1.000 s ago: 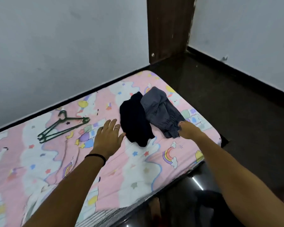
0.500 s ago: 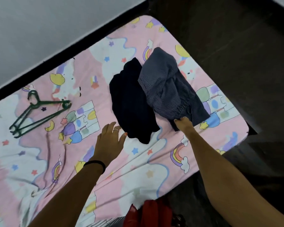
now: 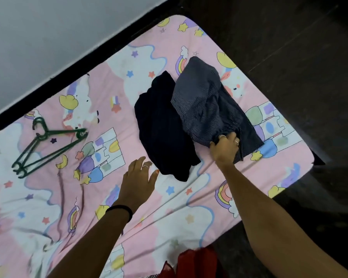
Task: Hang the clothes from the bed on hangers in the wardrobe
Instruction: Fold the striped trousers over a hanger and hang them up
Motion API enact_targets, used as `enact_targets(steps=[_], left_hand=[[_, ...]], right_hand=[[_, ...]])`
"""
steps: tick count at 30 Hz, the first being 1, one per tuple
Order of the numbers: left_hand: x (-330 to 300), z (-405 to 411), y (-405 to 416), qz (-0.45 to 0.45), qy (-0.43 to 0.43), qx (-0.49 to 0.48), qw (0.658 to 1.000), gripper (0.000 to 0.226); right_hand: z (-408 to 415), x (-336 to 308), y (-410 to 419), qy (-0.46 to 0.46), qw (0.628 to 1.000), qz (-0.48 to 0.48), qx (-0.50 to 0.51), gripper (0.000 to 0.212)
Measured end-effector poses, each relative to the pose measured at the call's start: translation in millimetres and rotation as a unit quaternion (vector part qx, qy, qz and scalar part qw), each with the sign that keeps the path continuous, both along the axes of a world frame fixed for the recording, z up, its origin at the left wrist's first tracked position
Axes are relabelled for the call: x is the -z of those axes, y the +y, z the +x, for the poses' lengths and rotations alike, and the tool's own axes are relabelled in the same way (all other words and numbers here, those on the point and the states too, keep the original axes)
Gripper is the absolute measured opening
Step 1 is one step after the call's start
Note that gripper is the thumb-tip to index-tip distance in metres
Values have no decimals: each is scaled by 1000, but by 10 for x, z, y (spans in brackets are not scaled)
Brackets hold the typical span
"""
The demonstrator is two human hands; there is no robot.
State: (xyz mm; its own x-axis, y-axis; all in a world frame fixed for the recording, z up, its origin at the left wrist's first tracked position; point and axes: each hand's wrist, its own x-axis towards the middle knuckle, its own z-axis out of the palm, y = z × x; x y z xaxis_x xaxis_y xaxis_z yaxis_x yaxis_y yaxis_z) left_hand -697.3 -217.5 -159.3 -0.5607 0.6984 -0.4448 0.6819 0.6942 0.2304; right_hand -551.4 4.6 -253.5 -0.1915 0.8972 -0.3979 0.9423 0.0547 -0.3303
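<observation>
Where my right hand (image 3: pixel 225 149) only touched the striped garment's (image 3: pixel 201 105) hem half a second ago, its grip has now closed, bunching the near edge. The garment lies on the bed (image 3: pixel 189 215) beside the black garment (image 3: pixel 161 127). My left hand (image 3: pixel 138 182) hovers open (hangers (image 3: pixel 46 143) untouched), so lifting should come next.

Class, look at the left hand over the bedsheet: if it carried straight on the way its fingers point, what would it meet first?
Probably the black garment: the left hand points up and slightly right toward its near edge. Its height above the sheet is unclear.
</observation>
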Motion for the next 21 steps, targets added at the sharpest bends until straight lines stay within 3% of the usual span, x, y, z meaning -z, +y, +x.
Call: enact_targets(steps=[4, 7, 9, 14, 17, 21], left_hand=[[-214, -41, 36, 12, -5, 19, 1000, 47], [-525, -131, 224, 69, -45, 34, 996, 47], [-818, -211, 362, 111, -66, 52, 990, 51], [-1809, -422, 611, 236, -59, 89, 966, 45], [-2590, -496, 663, 339, -39, 117, 933, 39], [-3736, -390, 529, 442, -78, 131, 884, 33]], right_hand=[[-141, -534, 25, 107, 985, 98, -96, 35], [-262, -1180, 233, 280, 953, 76, -90, 43], [-330, -1686, 383, 339, 935, 64, -86, 41], [-531, -3148, 520, 353, 908, 100, -204, 21], [-522, -4199, 250, 363, 889, 58, -274, 10], [-342, -5442, -294, 364, 874, 8, -321, 9]])
